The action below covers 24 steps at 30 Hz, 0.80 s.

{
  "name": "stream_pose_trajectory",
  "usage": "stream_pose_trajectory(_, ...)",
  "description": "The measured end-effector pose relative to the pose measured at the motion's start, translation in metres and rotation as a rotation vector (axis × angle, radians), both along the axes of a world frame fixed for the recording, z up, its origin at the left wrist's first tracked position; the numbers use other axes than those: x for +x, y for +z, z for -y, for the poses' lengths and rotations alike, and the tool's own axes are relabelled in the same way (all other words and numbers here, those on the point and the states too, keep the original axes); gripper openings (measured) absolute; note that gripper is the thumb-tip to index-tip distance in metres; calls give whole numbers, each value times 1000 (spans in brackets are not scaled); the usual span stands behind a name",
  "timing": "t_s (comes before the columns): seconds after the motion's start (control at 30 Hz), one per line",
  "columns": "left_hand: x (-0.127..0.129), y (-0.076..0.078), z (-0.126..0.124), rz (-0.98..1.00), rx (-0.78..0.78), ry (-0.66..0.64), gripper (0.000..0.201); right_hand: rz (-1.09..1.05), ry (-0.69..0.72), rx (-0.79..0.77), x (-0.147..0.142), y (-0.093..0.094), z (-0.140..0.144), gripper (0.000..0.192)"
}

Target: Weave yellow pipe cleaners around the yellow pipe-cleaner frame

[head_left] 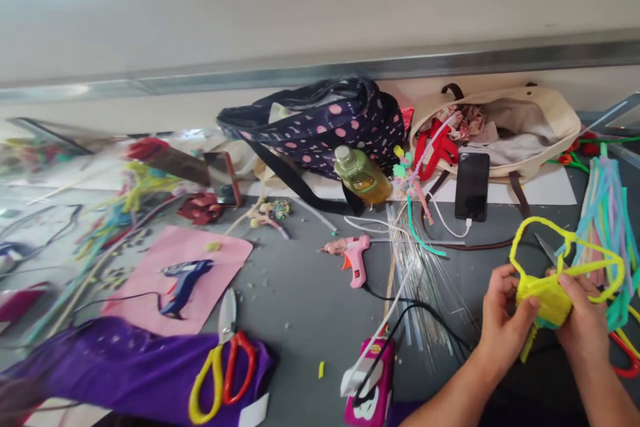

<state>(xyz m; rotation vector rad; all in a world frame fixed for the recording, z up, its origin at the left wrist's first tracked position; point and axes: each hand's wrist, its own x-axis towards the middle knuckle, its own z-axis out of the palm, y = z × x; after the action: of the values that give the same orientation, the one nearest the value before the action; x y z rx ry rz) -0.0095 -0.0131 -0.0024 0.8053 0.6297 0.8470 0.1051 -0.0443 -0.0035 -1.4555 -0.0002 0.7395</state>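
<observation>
Presently holding a bright yellow frame (pixel 545 302) of fuzzy stems, with open loops above and a solid patch below, at the lower right, over a grey table (pixel 295 280). Gripping its left side with left hand (pixel 503 327) and its right side with right hand (pixel 590 330), closing both around it and hiding some fingers behind it. Seeing near, on the left, large metal scissors (pixel 228 334) with one yellow and one red handle, lying on purple cloth (pixel 115 354), then a magenta box-like object (pixel 375 397) bearing a black-and-white design. Looking a little farther, seeing a dark blue glue gun (pixel 187 277) lying on a pink sheet (pixel 170 247), thin clear sticks (pixel 430 294) fanning out, a pink glue gun (pixel 356 259) with an orange trigger, and a bundle of pastel strands (pixel 605 194) just beyond the frame. Looking farther still, seeing a black phone (pixel 473 187) connecting to a white cable (pixel 468 223), and a rounded greenish bottle (pixel 367 177). Finishing with a navy, pink-patterned bag (pixel 320 127) and a cream bag (pixel 560 114) standing before a pale wall (pixel 320 7).
</observation>
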Motion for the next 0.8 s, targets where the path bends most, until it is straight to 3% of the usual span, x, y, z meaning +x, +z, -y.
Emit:
stream_pose_trajectory(0.13,-2,-1,-4,47,-12,-67,52,78,-34,52,-3,4,-1,28)
stream_pose_trajectory(0.27,-1,-3,-14,31,-81,13,44,98,-61,88,-7,2,-8,23)
stream_pose_trajectory(0.37,-1,-3,-19,17,-63,31,38,50,0,137,-8,-2,-12,26)
stream_pose_trajectory(0.53,1,-4,-19,13,-48,-50,35,24,61,223,-9,-3,-12,26)
stream_pose_trajectory(0.8,0,-5,-20,-44,-25,-71,33,17,65,276,-13,2,-18,24)
